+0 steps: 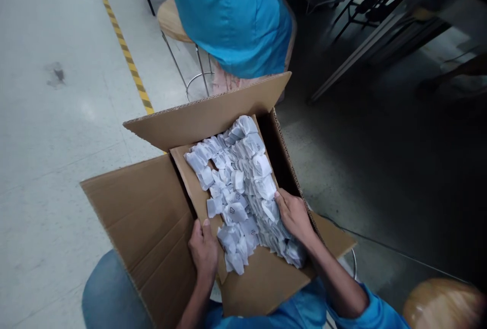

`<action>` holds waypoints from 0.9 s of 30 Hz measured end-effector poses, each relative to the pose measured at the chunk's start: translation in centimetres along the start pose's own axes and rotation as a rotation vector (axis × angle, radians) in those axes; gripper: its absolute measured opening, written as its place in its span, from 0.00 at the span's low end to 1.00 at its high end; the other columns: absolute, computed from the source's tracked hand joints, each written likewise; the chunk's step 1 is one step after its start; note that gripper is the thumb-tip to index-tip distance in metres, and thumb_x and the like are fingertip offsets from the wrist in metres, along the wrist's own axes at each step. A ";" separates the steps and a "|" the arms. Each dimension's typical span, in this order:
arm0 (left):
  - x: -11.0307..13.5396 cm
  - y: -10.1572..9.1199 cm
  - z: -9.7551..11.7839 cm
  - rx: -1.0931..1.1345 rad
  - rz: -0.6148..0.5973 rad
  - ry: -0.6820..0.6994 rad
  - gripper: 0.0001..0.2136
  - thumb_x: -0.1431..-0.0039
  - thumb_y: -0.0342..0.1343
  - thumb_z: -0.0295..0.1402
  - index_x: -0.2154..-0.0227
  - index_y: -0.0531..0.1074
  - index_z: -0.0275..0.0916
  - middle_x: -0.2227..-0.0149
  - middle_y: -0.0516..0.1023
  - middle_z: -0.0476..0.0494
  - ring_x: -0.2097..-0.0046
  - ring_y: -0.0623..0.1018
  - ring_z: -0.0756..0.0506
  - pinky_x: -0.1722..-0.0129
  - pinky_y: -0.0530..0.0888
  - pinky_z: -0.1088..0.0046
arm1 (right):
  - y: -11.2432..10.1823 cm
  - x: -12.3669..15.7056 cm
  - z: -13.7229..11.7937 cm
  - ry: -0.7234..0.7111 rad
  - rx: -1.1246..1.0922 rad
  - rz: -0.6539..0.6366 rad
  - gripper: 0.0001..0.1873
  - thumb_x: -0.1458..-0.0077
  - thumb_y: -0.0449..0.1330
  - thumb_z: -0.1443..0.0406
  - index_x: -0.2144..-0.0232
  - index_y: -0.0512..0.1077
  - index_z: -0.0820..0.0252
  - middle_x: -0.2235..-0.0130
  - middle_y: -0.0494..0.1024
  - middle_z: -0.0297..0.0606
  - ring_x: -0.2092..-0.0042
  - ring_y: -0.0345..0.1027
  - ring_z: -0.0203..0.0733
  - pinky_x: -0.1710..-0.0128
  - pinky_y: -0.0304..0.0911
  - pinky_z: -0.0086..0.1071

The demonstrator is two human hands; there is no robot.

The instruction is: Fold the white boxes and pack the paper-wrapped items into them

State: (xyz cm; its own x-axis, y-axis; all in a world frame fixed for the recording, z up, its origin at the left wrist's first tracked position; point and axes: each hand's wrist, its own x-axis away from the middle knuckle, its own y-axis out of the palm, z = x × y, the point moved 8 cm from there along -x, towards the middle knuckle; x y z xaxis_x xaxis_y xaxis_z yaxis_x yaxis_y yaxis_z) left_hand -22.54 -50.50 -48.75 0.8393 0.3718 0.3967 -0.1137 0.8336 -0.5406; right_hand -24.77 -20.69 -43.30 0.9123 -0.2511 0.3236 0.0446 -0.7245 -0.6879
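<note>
A large open cardboard box (283, 146) sits in front of me with its flaps spread outward. At its mouth lies a flat cardboard sheet (190, 181), tilted inside the walls. Many small white packets (233, 179), some with dark printed marks, are heaped in rows on the sheet. My left hand (204, 249) grips the sheet's left edge, thumb on top. On the opposite side, my right hand (294, 213) is closed on the right edge, its fingertips beside the packets. The box's lower interior is hidden under the sheet.
Ahead, a person in a blue smock (232, 19) sits on a wooden stool (173, 20). Yellow-black tape (122, 39) runs along the floor at left. A blue-grey rounded seat (110, 293) is at lower left, another wooden stool (443, 303) at lower right. Table legs (353, 60) stand at upper right.
</note>
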 end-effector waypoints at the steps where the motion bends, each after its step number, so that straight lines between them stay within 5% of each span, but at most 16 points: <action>1: 0.1 -0.1 0.0 0.005 -0.006 -0.007 0.18 0.40 0.48 0.50 0.74 0.66 0.41 0.76 0.71 0.51 0.72 0.69 0.47 0.69 0.65 0.71 | -0.1 0.2 -0.2 0.000 0.002 0.000 0.22 0.35 0.41 0.51 0.78 0.53 0.55 0.79 0.63 0.31 0.75 0.54 0.36 0.72 0.48 0.30; 15: 1.5 -1.2 -0.5 -0.002 -0.034 -0.096 0.24 0.42 0.47 0.58 0.68 0.70 0.40 0.72 0.75 0.49 0.71 0.71 0.46 0.69 0.67 0.70 | -1.2 1.5 -1.6 0.007 0.029 -0.041 0.23 0.35 0.41 0.50 0.78 0.54 0.55 0.79 0.66 0.33 0.76 0.56 0.36 0.73 0.50 0.31; 27: 2.8 -2.0 -1.2 -0.053 0.002 -0.080 0.25 0.44 0.46 0.60 0.74 0.66 0.42 0.76 0.73 0.49 0.72 0.71 0.45 0.69 0.66 0.69 | -0.8 1.4 -1.1 -0.016 0.048 -0.065 0.23 0.34 0.40 0.50 0.78 0.54 0.55 0.78 0.67 0.34 0.75 0.60 0.38 0.71 0.52 0.30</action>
State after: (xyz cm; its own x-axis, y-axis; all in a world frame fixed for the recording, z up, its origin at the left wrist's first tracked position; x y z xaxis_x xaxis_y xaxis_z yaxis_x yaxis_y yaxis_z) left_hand -19.29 -51.61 -47.48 0.7935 0.4064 0.4530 -0.0848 0.8109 -0.5791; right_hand -23.96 -21.13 -41.58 0.9133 -0.1935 0.3583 0.1234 -0.7069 -0.6964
